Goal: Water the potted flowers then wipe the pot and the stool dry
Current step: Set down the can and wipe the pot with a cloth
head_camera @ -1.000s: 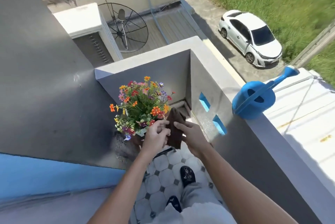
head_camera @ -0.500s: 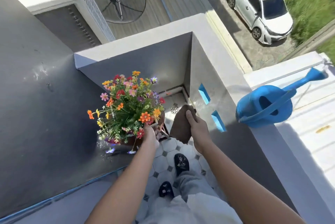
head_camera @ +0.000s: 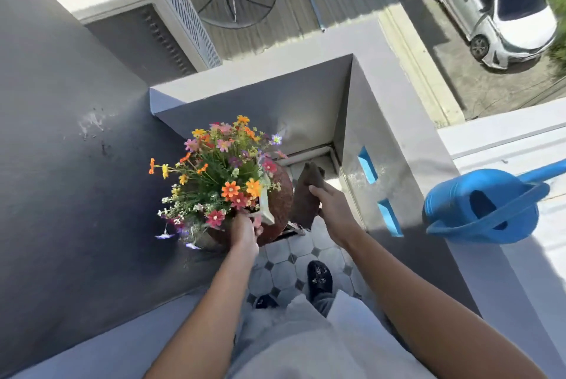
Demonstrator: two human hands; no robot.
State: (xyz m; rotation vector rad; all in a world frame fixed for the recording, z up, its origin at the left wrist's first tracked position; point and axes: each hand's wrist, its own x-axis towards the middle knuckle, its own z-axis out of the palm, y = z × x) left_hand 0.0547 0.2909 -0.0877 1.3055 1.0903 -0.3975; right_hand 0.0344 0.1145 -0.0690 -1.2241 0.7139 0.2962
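Lifted slightly since a moment ago, the brown cloth [head_camera: 307, 194] now hangs in the right hand [head_camera: 332, 210], whose grip is curled around it, just beside the rusty round stool [head_camera: 280, 197]. His left hand [head_camera: 245, 230] grips the flower pot [head_camera: 266, 207] rim. A blue watering can [head_camera: 481, 205] rests on the ledge [head_camera: 410, 121].

Hard daylight from upper right; parapet top [head_camera: 407, 109] and white car [head_camera: 502, 7] glare, while the grey wall [head_camera: 61, 194] at left sits in flat shade. Crisp shadow edges on the tiled floor [head_camera: 284, 271]. Wide-angle bending and motion smear toward the frame edges; centre fairly sharp.
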